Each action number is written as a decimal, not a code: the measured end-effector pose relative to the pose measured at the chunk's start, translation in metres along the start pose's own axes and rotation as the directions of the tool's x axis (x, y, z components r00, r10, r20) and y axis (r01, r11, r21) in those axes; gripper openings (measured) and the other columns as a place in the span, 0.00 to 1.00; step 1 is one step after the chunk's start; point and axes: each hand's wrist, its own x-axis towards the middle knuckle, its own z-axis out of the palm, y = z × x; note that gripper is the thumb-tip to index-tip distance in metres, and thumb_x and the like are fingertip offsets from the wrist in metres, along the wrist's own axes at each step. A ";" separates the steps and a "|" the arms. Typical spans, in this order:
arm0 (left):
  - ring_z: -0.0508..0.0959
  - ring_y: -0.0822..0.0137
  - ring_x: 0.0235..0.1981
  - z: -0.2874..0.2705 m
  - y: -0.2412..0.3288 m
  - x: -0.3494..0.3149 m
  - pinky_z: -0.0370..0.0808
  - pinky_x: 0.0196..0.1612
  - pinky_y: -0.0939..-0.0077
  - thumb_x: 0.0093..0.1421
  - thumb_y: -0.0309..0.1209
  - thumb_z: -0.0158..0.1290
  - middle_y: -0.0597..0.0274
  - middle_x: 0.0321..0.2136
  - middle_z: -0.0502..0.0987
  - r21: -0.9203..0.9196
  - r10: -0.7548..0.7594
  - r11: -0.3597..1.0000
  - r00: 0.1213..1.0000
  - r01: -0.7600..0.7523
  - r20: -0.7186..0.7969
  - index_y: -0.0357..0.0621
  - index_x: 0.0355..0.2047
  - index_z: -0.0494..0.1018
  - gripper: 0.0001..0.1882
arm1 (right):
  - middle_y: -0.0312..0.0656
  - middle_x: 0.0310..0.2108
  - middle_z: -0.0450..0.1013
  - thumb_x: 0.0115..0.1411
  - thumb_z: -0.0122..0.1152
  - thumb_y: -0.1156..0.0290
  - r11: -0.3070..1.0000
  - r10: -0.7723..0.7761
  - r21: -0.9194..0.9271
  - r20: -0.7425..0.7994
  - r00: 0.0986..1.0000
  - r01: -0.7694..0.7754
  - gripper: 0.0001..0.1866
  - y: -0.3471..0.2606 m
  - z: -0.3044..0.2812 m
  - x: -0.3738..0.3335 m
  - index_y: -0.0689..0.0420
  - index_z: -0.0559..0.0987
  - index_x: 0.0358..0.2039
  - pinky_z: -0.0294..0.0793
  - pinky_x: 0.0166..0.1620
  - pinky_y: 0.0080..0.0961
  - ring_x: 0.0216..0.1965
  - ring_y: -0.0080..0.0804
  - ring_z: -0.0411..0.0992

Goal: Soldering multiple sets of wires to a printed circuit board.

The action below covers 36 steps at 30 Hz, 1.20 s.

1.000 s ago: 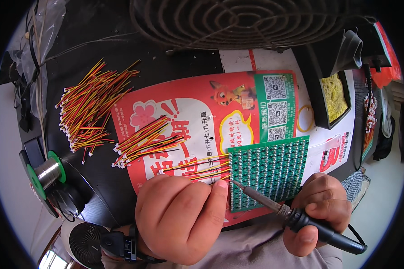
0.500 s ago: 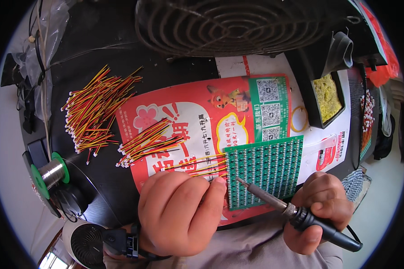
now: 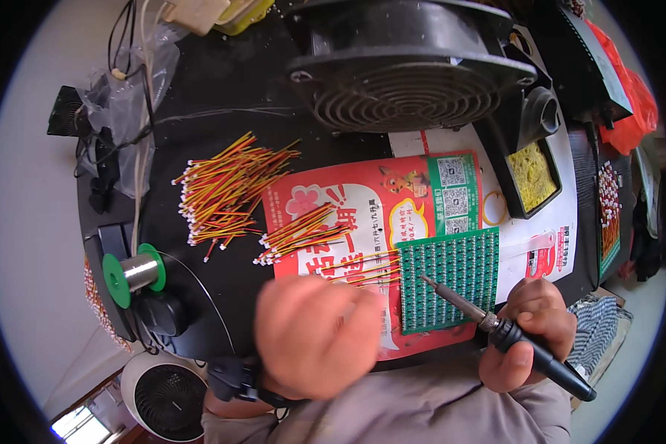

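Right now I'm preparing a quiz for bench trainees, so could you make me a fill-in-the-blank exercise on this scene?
1. The right hand grips the black handle of a ____.
2. The larger pile of wires lies to the ____ of the circuit board panel.
3. The sponge is ____ in colour.
4. The end flanges of the solder spool are ____ in colour.

Missing words: soldering iron; left; yellow; green.

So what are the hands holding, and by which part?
The right hand holds the soldering iron by its black handle. Left hand: too blurred to tell.
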 end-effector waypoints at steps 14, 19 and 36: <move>0.74 0.56 0.30 -0.018 -0.046 0.009 0.69 0.35 0.65 0.49 0.18 0.58 0.56 0.27 0.74 0.119 -0.360 0.924 0.931 0.364 -0.053 0.36 0.29 0.77 0.06 | 0.40 0.18 0.65 0.50 0.62 0.70 1.000 -0.019 -0.016 -0.010 1.000 0.019 0.14 0.001 0.000 -0.001 0.65 0.70 0.33 0.62 0.19 0.24 0.16 0.28 0.62; 0.75 0.55 0.32 -0.021 -0.046 0.014 0.71 0.39 0.67 0.48 0.16 0.55 0.54 0.29 0.75 0.149 -0.336 0.933 0.941 0.329 0.026 0.34 0.29 0.74 0.06 | 0.41 0.18 0.66 0.49 0.62 0.70 1.000 -0.007 -0.001 -0.014 1.000 0.007 0.14 0.001 0.000 -0.002 0.65 0.70 0.32 0.62 0.19 0.24 0.16 0.28 0.63; 0.73 0.75 0.34 -0.026 -0.019 0.001 0.71 0.36 0.83 0.58 0.16 0.52 0.57 0.35 0.74 -0.688 -0.602 0.507 0.785 0.519 0.149 0.30 0.37 0.72 0.06 | 0.40 0.18 0.66 0.51 0.63 0.69 1.000 -0.015 -0.013 0.036 0.999 0.016 0.16 0.001 -0.004 0.000 0.64 0.69 0.34 0.62 0.18 0.24 0.16 0.28 0.63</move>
